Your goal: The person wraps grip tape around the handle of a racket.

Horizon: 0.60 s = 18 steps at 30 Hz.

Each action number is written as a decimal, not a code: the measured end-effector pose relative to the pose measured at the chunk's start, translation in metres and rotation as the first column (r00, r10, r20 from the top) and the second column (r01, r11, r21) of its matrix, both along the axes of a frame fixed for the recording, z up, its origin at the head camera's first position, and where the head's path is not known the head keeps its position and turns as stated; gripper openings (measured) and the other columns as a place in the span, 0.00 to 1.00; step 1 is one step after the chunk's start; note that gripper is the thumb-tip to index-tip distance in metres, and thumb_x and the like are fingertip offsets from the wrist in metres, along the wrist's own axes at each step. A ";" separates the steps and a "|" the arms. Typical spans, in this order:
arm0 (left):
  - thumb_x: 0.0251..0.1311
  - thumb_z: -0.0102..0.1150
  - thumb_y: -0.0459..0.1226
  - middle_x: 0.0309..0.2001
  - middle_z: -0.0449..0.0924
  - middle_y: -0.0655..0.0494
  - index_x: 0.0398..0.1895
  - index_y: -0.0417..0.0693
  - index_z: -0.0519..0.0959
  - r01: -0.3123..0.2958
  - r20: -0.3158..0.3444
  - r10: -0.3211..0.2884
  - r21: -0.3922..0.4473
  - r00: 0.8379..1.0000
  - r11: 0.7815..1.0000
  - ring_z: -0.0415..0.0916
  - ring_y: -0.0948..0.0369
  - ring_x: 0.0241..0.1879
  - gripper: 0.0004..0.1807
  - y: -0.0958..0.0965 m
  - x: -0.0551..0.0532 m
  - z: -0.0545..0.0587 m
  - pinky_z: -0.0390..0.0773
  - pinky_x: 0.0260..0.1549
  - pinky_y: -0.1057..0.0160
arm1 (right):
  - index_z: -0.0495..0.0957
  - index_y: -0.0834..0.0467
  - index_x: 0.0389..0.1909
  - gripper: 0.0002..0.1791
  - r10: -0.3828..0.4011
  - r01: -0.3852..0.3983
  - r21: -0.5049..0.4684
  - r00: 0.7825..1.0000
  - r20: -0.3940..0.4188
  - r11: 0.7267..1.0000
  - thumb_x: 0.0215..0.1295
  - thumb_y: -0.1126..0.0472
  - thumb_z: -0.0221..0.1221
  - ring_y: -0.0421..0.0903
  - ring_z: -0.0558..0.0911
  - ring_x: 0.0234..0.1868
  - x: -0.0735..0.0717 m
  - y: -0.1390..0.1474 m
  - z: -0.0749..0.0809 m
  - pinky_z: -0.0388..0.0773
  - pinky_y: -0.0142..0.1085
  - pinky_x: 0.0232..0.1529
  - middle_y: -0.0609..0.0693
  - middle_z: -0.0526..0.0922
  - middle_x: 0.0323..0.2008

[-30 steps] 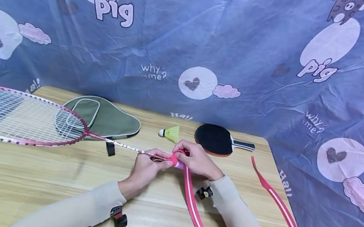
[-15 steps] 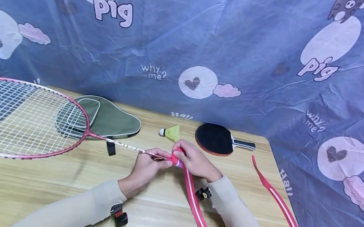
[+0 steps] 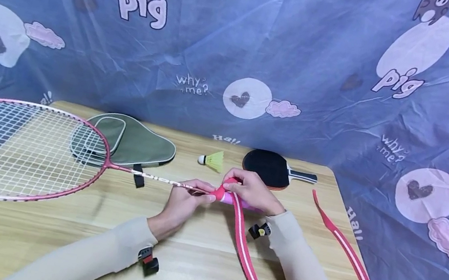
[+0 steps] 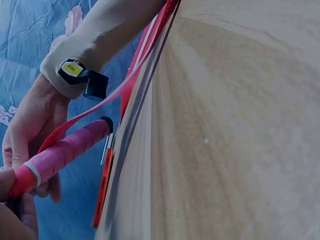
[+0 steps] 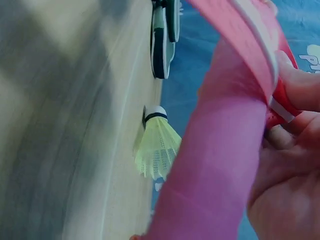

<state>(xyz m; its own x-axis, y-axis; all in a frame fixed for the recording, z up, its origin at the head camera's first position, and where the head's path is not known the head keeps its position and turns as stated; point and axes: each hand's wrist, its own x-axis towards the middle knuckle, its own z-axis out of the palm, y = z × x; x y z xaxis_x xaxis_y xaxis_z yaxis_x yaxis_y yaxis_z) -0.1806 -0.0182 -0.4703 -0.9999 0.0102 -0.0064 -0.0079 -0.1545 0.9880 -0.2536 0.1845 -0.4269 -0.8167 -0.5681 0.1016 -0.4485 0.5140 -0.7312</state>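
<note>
A badminton racket (image 3: 36, 155) extends leftward above the table in the head view, its strung head out to the left. My left hand (image 3: 182, 205) grips it where the shaft meets the handle. The handle (image 4: 75, 150) is pink-purple with a dark butt end, and red grip tape is wound round its top. My right hand (image 3: 252, 192) pinches the red grip tape (image 3: 241, 232) beside that wound part. From there the tape, with a white stripe along it, hangs down past the table's front. In the right wrist view the tape (image 5: 245, 45) crosses over the handle.
A green paddle case (image 3: 143, 144), a yellow shuttlecock (image 3: 214, 160) and a black table tennis paddle (image 3: 266, 167) lie along the table's back. More red tape (image 3: 357, 266) runs along the right edge. A patterned blue cloth (image 3: 204, 47) hangs behind the table (image 3: 34, 237).
The racket's head has turned, so more of its string face shows than a second ago. My right hand has shifted slightly right and up with the tape, exposing more of the purple handle.
</note>
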 end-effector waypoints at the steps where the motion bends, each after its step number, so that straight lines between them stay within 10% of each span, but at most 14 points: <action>1: 0.50 0.73 0.29 0.45 0.89 0.50 0.41 0.42 0.87 0.007 -0.003 -0.007 -0.001 1.000 1.000 0.85 0.61 0.44 0.13 0.000 0.000 0.000 0.82 0.41 0.67 | 0.82 0.53 0.34 0.02 -0.007 0.007 -0.019 1.000 0.023 1.000 0.67 0.61 0.64 0.39 0.73 0.32 0.000 -0.001 -0.001 0.71 0.28 0.35 0.43 0.79 0.28; 11: 0.51 0.69 0.25 0.45 0.90 0.50 0.39 0.41 0.87 0.060 -0.012 -0.060 -0.023 0.998 0.998 0.84 0.60 0.49 0.12 0.000 0.001 -0.004 0.81 0.50 0.68 | 0.75 0.62 0.31 0.07 0.046 0.020 -0.192 0.942 0.332 0.981 0.68 0.63 0.60 0.39 0.71 0.30 0.001 -0.007 -0.016 0.69 0.28 0.33 0.44 0.73 0.26; 18: 0.49 0.67 0.21 0.45 0.88 0.45 0.44 0.39 0.85 0.055 -0.040 -0.055 0.013 0.998 0.998 0.85 0.59 0.43 0.17 0.000 -0.003 -0.002 0.84 0.45 0.68 | 0.67 0.62 0.36 0.05 0.184 -0.030 -0.303 0.850 0.494 0.953 0.75 0.67 0.49 0.43 0.82 0.29 0.003 -0.009 -0.014 0.83 0.32 0.33 0.49 0.74 0.31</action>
<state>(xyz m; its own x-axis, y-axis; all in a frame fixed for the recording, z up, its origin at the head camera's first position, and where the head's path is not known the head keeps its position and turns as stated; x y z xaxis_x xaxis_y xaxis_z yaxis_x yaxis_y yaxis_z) -0.1834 -0.0185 -0.4725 -0.9973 0.0652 0.0333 0.0218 -0.1691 0.9854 -0.2506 0.1755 -0.4410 -0.7302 -0.6669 -0.1484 -0.0123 0.2299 -0.9731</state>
